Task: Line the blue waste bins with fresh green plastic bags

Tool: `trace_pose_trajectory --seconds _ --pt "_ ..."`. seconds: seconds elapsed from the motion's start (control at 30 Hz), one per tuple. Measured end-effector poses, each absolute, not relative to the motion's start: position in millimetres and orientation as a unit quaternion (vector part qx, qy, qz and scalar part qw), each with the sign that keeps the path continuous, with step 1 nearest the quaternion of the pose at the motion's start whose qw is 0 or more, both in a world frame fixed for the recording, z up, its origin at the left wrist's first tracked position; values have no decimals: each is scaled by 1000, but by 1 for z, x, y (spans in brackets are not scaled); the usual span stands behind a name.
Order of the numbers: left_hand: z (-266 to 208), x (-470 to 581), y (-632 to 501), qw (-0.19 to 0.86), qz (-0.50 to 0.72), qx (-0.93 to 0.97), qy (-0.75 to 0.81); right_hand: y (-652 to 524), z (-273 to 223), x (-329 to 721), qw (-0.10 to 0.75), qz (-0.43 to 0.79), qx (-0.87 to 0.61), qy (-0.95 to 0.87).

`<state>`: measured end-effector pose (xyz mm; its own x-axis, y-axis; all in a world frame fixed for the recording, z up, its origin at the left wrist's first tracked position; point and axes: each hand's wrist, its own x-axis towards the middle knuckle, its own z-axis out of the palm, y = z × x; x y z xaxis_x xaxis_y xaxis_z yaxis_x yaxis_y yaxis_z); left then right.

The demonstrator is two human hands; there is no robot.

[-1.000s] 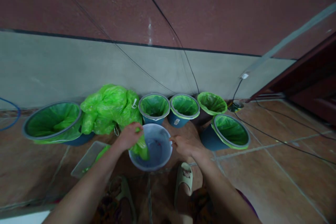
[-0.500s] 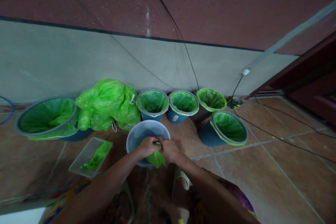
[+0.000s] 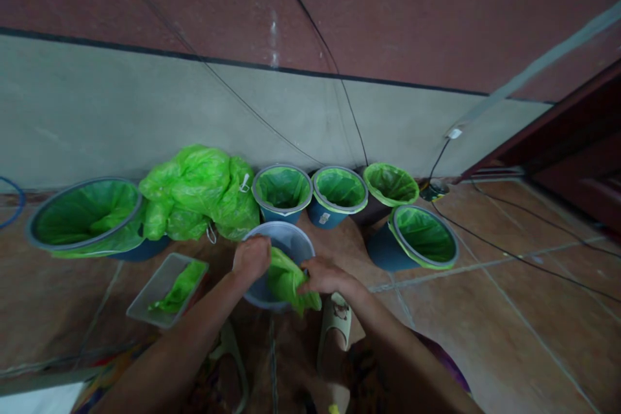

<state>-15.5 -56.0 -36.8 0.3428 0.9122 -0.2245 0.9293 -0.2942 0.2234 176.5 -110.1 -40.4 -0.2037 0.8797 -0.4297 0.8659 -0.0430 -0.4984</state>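
Note:
A thin green plastic bag (image 3: 287, 279) is stretched between my hands over a pale grey-blue bin (image 3: 303, 242). My left hand (image 3: 255, 257) is closed on the bag's upper left end, at the bin's left rim. On the right side, my right hand (image 3: 321, 275) pinches the bag near its lower edge; the fingertips are partly hidden by the plastic. The bag covers part of the bin's inside and hangs over its near rim.
Blue bins lined with green bags stand by the wall, including a large one (image 3: 36, 233) and a tilted one (image 3: 388, 252). Green filled bags (image 3: 198, 184) lie between. A clear tray (image 3: 145, 301) holds green plastic. Black cables (image 3: 524, 259) cross the floor at right.
My hands have moved apart, the left one up and leftward, the right one slightly to the right. The bunched green bag is now spread out between them.

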Motion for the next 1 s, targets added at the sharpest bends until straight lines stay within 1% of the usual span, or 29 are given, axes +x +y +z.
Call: trace_pose_trajectory --seconds 0.07,0.2,0.3,0.4,0.5,0.53,0.6,0.73,0.8,0.9,1.0 --pt "-31 -17 -52 132 10 812 568 -112 -38 175 26 357 -618 -700" --pt "-32 -12 -57 111 87 849 509 -107 -37 166 131 328 -660 -663" --pt "-36 -5 -64 114 113 864 477 -101 -39 157 162 334 -652 -661" --pt "-37 -3 -67 115 97 858 492 -101 -42 150 188 340 -648 -655" --pt "-36 -8 -62 118 30 830 544 -101 -40 152 218 339 -646 -648" --pt "-35 -11 -59 121 7 820 559 -100 -38 156 214 333 -651 -647" --pt "-34 -21 -51 126 -24 804 580 -96 -33 168 172 305 -679 -645" --pt "-32 -44 -36 131 -86 774 613 -85 -25 197 4 211 -755 -621" --pt "-32 -51 -32 135 -111 765 620 -83 -23 204 -57 184 -772 -606" --pt "-35 -54 -31 139 -119 762 621 -86 -22 202 -84 184 -772 -602" --pt "-38 -48 -35 139 -101 774 610 -90 -25 191 -75 182 -778 -596"
